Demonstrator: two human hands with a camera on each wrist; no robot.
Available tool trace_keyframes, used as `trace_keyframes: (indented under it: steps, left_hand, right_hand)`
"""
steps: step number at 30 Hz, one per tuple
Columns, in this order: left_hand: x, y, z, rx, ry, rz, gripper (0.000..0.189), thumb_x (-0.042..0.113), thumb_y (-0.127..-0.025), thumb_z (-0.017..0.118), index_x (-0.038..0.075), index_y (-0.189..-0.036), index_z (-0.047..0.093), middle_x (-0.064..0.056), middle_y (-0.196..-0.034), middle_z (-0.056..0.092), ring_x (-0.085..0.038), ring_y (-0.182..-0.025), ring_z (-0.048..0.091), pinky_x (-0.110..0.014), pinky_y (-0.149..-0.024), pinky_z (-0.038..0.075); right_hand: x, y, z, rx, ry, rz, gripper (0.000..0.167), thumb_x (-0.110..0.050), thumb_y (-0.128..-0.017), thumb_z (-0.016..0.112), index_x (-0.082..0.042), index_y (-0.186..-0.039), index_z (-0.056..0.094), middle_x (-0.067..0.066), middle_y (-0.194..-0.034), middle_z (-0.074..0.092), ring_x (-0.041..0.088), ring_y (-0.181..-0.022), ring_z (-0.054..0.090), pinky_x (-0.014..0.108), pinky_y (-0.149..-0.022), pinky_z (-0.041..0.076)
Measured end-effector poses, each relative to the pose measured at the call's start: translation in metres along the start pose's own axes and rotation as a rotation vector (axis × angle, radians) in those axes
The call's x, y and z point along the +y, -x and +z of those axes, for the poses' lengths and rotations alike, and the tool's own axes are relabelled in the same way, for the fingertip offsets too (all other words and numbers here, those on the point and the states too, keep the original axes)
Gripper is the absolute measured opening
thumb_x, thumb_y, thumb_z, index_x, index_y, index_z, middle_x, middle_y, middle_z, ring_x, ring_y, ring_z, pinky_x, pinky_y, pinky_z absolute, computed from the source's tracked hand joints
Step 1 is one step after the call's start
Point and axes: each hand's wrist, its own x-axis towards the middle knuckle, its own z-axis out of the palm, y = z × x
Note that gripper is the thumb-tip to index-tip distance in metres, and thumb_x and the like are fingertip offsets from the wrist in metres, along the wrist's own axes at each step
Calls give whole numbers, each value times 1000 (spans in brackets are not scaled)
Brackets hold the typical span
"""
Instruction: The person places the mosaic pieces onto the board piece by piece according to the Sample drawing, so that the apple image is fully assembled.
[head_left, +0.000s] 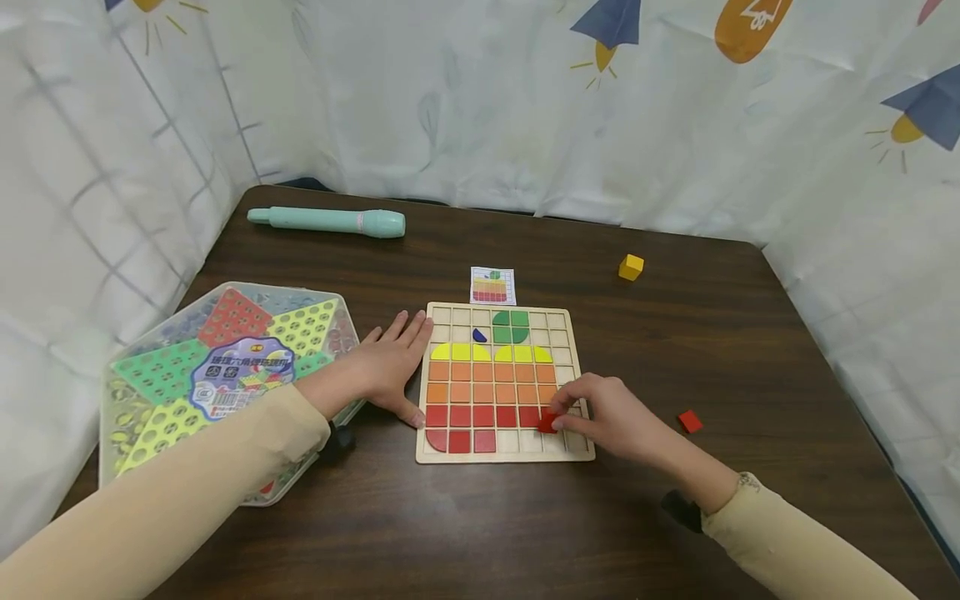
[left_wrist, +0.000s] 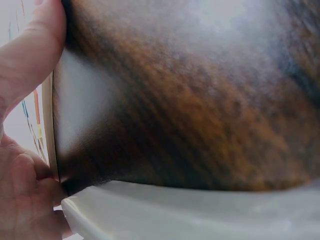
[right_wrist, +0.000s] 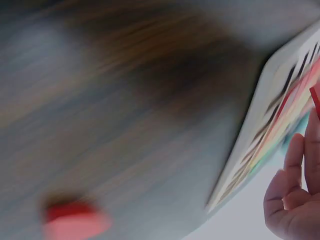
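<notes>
A wooden grid board (head_left: 577, 446) lies on the table, filled in part with red, orange, yellow and green tiles and a small dark blue piece (head_left: 479, 335). My left hand (head_left: 386, 367) rests along its left edge, fingers straight and thumb spread near the lower corner. Between thumb and fingers, my right hand (head_left: 603, 415) pinches a red square tile (head_left: 548, 422) over the right part of the two lowest rows. The lowest row holds a rounded red tile (head_left: 436, 440) and two red squares at its left. Only part of the pinched tile shows in the right wrist view.
A loose red tile (head_left: 690, 421) lies right of the board. Behind the board is a small picture card (head_left: 492, 287), with a yellow cube (head_left: 631, 267) farther right. At left stands a clear plastic game box (head_left: 341, 329); a teal microphone-shaped object (head_left: 322, 220) lies at the back.
</notes>
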Motion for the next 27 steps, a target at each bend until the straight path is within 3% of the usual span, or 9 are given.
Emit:
trace_keyframes:
  steps: [5,9,13,21,27]
  left_hand:
    - [0,1,-1,-1,2,2,141,62,-70,86,-5,-162,2,-26,-171,-1,-48,-158,0,-69,-122,16]
    - [0,1,-1,-2,0,4,141,63,-71,86,-5,-162,2,-26,-171,-1,-48,-158,0,-69,-122,16]
    - [1,1,-1,-4,-4,0,141,63,-71,86,-5,-162,3,-26,-171,0,-48,-158,0,-69,-122,16]
    - [1,1,-2,-9,-7,1,141,63,-71,86,-5,-162,2,-26,-171,-1,-48,-158,-1,-69,-122,16]
    - [1,0,-1,-10,-4,-5,142,64,-70,86,-5,-162,2,-26,-171,-1,-48,-158,0,-69,-121,16]
  right_hand:
    - [-21,-17,17,-101,-23,-91,9,-16,-89,80,-16,-99,79,-8,-95,76,10,-88,60,25,-78,56]
    - [-29,-23,26,-120,-25,-113,8,-14,-89,80,-16,-98,80,-8,-94,77,9,-88,60,23,-74,53]
    - [-32,-24,32,-78,13,-137,8,-12,-88,81,-15,-95,81,-8,-90,78,9,-86,61,23,-74,53]
    - [-33,-21,42,90,183,-254,10,-13,-81,87,-15,-89,83,-6,-83,76,13,-82,61,27,-73,48]
    - [-34,-21,46,130,250,-282,11,-14,-78,89,-15,-87,82,-5,-81,75,14,-81,61,30,-72,49]
